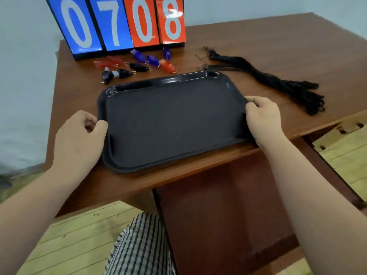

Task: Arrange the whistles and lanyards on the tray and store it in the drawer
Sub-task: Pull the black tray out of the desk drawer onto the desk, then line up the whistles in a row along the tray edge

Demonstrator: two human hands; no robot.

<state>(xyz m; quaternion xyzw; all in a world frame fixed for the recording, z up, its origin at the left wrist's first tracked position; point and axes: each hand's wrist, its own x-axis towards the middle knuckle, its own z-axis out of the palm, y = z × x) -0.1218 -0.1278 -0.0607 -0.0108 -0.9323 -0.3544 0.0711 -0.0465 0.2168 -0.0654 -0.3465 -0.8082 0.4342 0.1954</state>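
Nearest, at the bottom edge of the view, lies a fold of black-and-white checked cloth [139,245], the person's clothing. Above it runs the near edge of the brown wooden desk [278,36].

A flat rectangular black plastic tray [168,124] with rounded corners sits at that near edge, slightly askew, and nothing lies in it. The left hand [79,139] holds its left rim, thumb on top and fingers curled in beside the edge. The right hand [262,118] holds the right rim, fingers bent together over the lip. Whether the tray is lifted or resting on the desk cannot be told.

Just beyond the tray's far rim lies a scatter of small plastic whistles [138,66] in red, black and blue, most with a metal ring at one end.

Toward the desk's right edge lies a bundle of thin black cord lanyards [278,80], its clips pointing to the far side and its loops near the right edge.

At the far left corner stands a flip scoreboard [119,22] — blue cards 0 and 7, orange-red cards 0 and 8.
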